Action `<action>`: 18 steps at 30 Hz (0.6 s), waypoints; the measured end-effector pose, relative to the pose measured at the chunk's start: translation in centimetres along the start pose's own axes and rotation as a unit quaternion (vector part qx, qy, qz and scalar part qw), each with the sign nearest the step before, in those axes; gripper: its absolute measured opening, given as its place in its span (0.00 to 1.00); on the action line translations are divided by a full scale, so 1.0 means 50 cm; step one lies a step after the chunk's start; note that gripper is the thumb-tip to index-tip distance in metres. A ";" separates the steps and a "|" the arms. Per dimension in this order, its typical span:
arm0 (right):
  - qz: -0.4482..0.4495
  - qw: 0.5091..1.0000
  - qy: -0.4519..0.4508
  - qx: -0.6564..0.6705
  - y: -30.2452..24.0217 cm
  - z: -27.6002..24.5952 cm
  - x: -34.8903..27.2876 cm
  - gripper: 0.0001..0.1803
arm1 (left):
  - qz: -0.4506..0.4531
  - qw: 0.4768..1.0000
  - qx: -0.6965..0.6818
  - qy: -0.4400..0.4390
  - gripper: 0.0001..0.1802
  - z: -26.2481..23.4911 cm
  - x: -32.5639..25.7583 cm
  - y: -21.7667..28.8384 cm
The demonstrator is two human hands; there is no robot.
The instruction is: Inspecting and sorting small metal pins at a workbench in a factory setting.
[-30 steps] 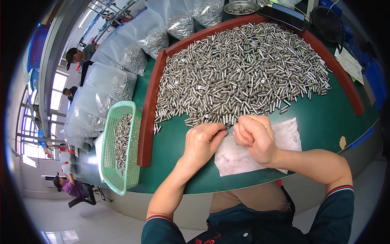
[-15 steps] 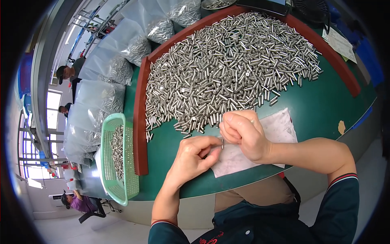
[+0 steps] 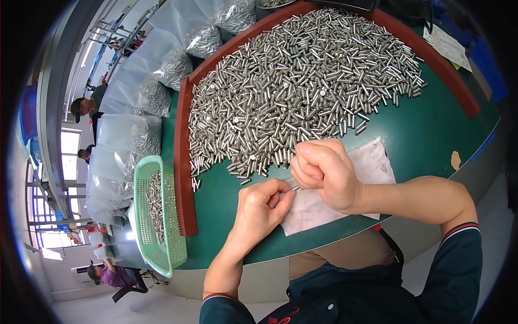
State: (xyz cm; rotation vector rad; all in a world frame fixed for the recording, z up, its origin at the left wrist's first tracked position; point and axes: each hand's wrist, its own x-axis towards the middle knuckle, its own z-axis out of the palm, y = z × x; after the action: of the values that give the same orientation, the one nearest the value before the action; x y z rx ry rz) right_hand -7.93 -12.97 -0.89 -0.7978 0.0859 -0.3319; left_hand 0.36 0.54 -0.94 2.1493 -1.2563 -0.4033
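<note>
My left hand (image 3: pixel 260 209) pinches a small metal pin (image 3: pixel 295 188) between thumb and forefinger, its end sticking out toward my right hand. Curled into a fist, my right hand (image 3: pixel 330 175) is close beside the pin; whatever its fingers hold is hidden. Both hands are over a stained white cloth (image 3: pixel 372 164) near the table's front edge. Beyond them spreads a large heap of short silvery metal pins (image 3: pixel 307 81) on the green tabletop (image 3: pixel 415 135).
A red-brown rim (image 3: pixel 186 162) borders the heap. Left of it stands a green basket (image 3: pixel 171 216) partly filled with pins. Clear plastic bags (image 3: pixel 154 100) of pins line the far left. Papers (image 3: pixel 449 51) lie far right. Several people are in the background, one in purple (image 3: pixel 116 276).
My left thumb and forefinger have closed together, and the pin between them has tipped from upright to slanting toward my right fist. The whole view has shifted slightly.
</note>
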 end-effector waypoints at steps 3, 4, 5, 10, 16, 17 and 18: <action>0.008 1.000 -0.005 0.001 0.004 -0.002 0.002 0.19 | -0.004 1.000 -0.002 -0.002 0.04 -0.002 -0.001 0.001; 0.009 1.000 -0.006 0.001 0.004 -0.002 0.002 0.19 | -0.003 1.000 -0.002 -0.002 0.04 -0.002 -0.002 0.000; 0.005 1.000 -0.004 -0.001 0.002 -0.001 0.002 0.19 | -0.001 1.000 -0.002 -0.003 0.04 -0.003 -0.001 0.001; -0.002 1.000 -0.003 -0.004 0.005 -0.002 0.001 0.20 | 0.004 1.000 -0.002 -0.006 0.04 -0.001 0.000 0.002; -0.012 1.000 -0.005 -0.013 0.014 0.002 0.001 0.20 | -0.004 1.000 -0.015 -0.006 0.05 -0.001 -0.002 0.002; -0.016 1.000 -0.004 -0.020 0.013 0.003 0.001 0.20 | -0.003 1.000 -0.017 -0.005 0.05 0.000 -0.002 0.002; -0.019 0.999 -0.003 -0.026 0.013 0.004 0.000 0.20 | -0.003 1.000 -0.018 -0.004 0.05 0.000 -0.002 0.002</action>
State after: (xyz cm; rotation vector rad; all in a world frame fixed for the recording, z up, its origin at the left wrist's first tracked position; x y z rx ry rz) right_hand -7.72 -12.42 -1.21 -0.8537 0.0735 -0.3633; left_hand 0.25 0.61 -0.89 2.1248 -1.2383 -0.4348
